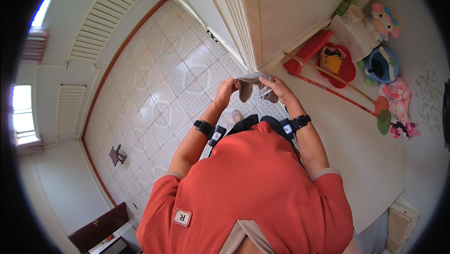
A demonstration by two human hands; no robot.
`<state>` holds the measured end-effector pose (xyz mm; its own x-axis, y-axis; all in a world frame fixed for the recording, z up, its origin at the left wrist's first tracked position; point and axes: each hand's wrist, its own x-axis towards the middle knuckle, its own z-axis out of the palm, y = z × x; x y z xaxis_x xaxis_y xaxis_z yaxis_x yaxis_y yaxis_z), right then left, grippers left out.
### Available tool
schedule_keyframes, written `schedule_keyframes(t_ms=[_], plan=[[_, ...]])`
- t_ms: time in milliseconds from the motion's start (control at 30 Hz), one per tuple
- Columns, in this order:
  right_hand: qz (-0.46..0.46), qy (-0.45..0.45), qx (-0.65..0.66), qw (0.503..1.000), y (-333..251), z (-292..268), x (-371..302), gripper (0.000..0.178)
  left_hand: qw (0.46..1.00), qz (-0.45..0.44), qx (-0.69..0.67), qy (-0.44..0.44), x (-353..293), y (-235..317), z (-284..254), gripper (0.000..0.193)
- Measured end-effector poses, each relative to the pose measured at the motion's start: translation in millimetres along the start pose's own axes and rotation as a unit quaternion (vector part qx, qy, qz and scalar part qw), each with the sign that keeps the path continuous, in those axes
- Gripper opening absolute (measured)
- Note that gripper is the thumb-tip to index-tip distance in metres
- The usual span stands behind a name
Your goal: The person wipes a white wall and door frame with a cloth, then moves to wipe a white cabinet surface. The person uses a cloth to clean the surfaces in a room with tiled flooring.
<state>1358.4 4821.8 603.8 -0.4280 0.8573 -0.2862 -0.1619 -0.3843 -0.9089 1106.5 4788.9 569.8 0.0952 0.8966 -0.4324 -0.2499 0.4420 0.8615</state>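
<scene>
A limp grey cloth is stretched between my two hands, out in front of my body. My left hand pinches its left end with thumb and fingers. The fingers of my right hand are closed on the other end. Two folds of the cloth hang down between and below the hands; they look a little like sock ends, but I cannot tell the exact kind. Each of my wrists carries a black strap with a small device.
A pale cabinet or door edge rises just beyond the hands. To the right lie a red tub, a red flower-shaped basin, a blue basin, long-handled sticks and pink toys. A small stool stands on the tiled floor at left.
</scene>
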Motion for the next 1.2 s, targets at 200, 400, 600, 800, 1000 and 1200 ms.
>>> schedule_keyframes(t_ms=[200, 400, 600, 800, 1000, 1200], plan=[[0.005, 0.138, -0.034, 0.99, 30.8, 3.7, 35.2, 0.033, 0.996, -0.056, -0.06, 0.036, -2.0, 17.7, 35.9, 0.026], [-0.042, 0.226, -0.223, 0.947, 23.8, 16.6, 29.7, 0.033, 0.996, -0.025, 0.053, 0.063, 4.9, 28.0, 56.9, 0.042], [-0.043, 0.219, -0.248, 0.943, 15.9, 16.8, 29.5, 0.037, 0.981, 0.056, 0.178, 0.052, 29.0, 21.7, 63.8, 0.036], [0.01, 0.216, -0.205, 0.955, 35.9, 10.7, 39.0, 0.04, 0.981, 0.049, 0.182, 0.052, 55.0, -0.1, 48.7, 0.029], [-0.03, 0.189, -0.196, 0.962, 30.8, 8.0, 36.1, 0.042, 0.982, 0.033, 0.178, 0.047, 51.0, 4.2, 46.8, 0.029], [0.032, 0.216, -0.205, 0.954, 38.7, 6.2, 40.0, 0.04, 0.988, 0.025, 0.139, 0.055, 43.8, 10.0, 56.9, 0.028]])
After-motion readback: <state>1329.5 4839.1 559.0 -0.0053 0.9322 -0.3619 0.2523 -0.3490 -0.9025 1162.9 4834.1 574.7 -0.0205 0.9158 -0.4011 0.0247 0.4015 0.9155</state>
